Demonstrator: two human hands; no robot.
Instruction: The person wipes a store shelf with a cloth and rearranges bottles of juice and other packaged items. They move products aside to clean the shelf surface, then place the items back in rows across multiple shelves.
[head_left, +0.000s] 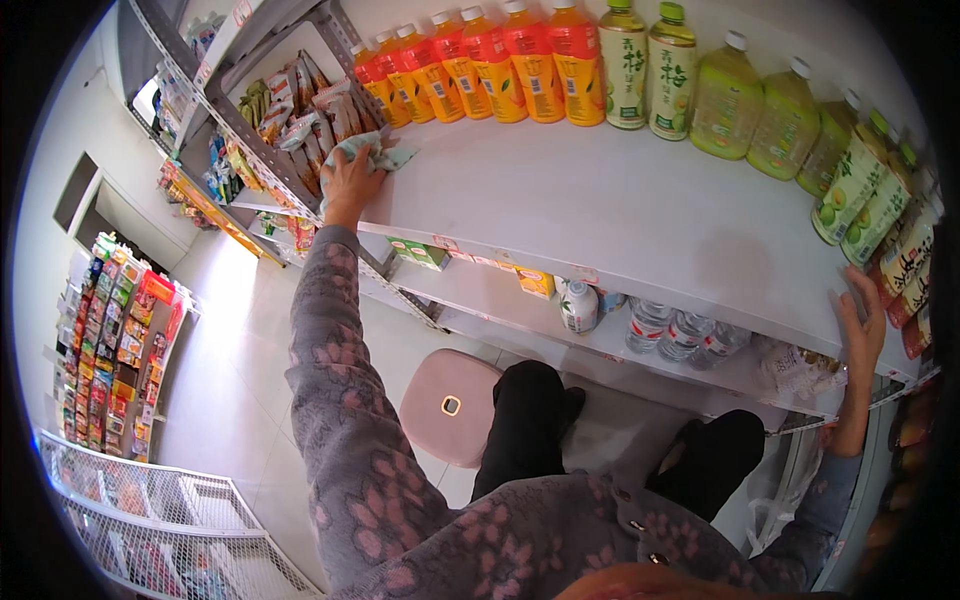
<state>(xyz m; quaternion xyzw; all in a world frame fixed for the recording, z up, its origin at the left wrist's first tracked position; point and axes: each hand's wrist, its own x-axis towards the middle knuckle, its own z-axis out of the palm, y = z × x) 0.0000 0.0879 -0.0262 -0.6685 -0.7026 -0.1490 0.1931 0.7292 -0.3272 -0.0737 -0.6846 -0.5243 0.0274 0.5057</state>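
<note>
My left hand (352, 184) presses a pale green cloth (386, 155) against the left end of a white metal shelf (570, 187), beside the perforated upright. At the shelf's right end, my right hand (862, 322) rests by the front edge with its fingers apart and nothing in it. Orange drink bottles with red upper labels (491, 71) stand in a row along the back. To their right come green tea bottles (670, 75) and larger square green bottles (726, 101). Bottles with red and cream labels (904, 255) are close to my right fingers.
Snack packets (300, 112) fill the neighbouring rack on the left. Below are a white bottle (578, 307), clear water bottles (682, 330) and small cartons (536, 283). A pink stool (450, 405) stands by my knee. Farther left are a snack display rack (112, 352) and wire baskets (165, 517).
</note>
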